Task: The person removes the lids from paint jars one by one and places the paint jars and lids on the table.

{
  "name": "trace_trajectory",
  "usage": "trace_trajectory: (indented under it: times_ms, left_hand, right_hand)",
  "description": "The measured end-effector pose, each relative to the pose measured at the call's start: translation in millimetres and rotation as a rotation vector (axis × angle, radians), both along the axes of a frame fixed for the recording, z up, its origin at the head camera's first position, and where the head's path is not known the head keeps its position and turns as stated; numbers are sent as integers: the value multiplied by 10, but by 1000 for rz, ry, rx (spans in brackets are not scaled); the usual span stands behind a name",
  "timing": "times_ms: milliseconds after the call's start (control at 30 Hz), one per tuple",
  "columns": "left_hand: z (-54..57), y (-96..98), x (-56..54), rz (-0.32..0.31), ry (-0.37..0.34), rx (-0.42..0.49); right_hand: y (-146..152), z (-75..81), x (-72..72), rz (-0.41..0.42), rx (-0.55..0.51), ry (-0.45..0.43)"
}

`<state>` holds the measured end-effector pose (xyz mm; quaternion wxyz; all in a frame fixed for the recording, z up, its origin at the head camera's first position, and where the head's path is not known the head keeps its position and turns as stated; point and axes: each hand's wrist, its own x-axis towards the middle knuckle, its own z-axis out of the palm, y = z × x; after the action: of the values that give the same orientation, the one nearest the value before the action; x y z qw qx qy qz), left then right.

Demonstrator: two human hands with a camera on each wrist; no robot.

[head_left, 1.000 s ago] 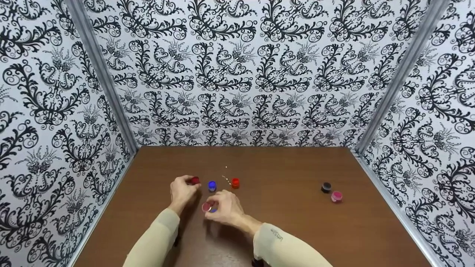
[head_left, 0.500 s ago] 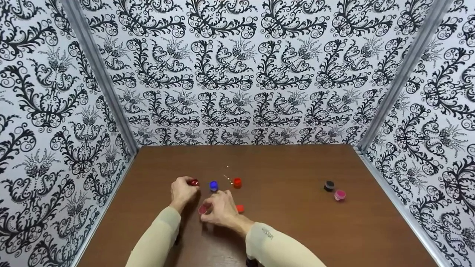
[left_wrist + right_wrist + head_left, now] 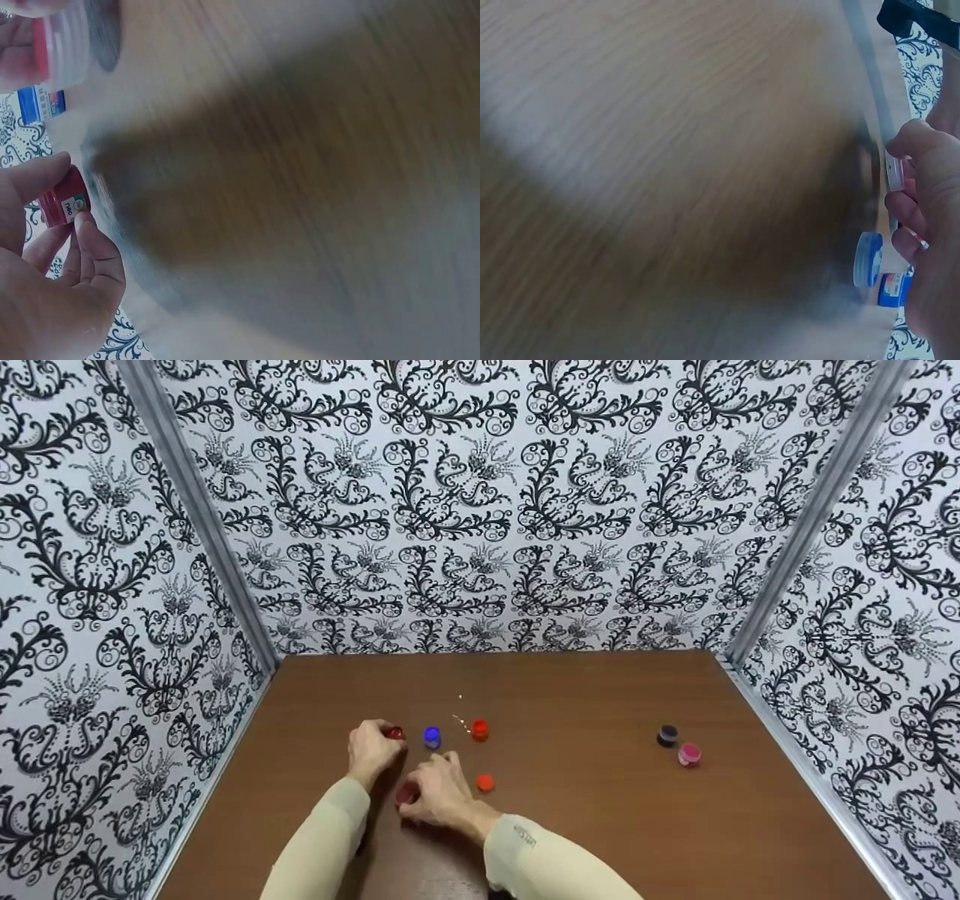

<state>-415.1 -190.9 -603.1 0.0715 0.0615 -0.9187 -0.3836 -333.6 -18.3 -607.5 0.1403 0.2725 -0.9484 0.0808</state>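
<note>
My left hand [image 3: 373,751] grips a small dark red paint jar [image 3: 394,732] by its sides at the left of the table; its label shows in the left wrist view, where fingers and thumb pinch the jar [image 3: 67,199]. Nearer the front, my right hand [image 3: 439,793] pinches a dark red lid [image 3: 407,793] with a clear rim [image 3: 67,41]. Between and beyond the hands stands a blue paint jar [image 3: 432,736]. A blue lid [image 3: 868,259] lies on the table beside my right hand in the right wrist view; in the head view that hand hides it.
An orange-red paint jar [image 3: 480,730] stands right of the blue one, with light specks [image 3: 461,721] on the table beside it. An orange-red lid [image 3: 485,783] lies right of my right hand. Far right are a black jar [image 3: 667,736] and a pink jar [image 3: 689,754]. Patterned walls [image 3: 480,510] border the brown table [image 3: 570,825].
My right hand has moved left and slightly toward the front with the dark red lid, uncovering the orange-red lid. My left hand keeps its hold on the jar, almost still.
</note>
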Motion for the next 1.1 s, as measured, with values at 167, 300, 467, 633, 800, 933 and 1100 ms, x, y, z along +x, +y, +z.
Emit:
trace_trajectory:
  times_ms: [167,300,467,633,800,933,1100]
  left_hand:
    - [-23,19,4,5,0,-8]
    - [-28,17,15,11,-8,-1]
    - [-14,32,30,7,-11,4]
    - [5,56,45,-2,15,-36]
    - [35,58,66,-28,40,-79]
    - [67,40,87,-46,20,-97]
    - [130,18,130,-71,-15,-132]
  right_hand:
    - [-10,-28,20,-23,29,-6]
    - [-20,-28,20,-37,22,-17]
    - [-32,-19,17,-50,22,-26]
    - [-50,-2,40,-77,28,-12]
    - [-40,62,67,-78,-8,-32]
    - [9,208,66,-59,-90,-83]
    - [95,394,42,-54,-146,-84]
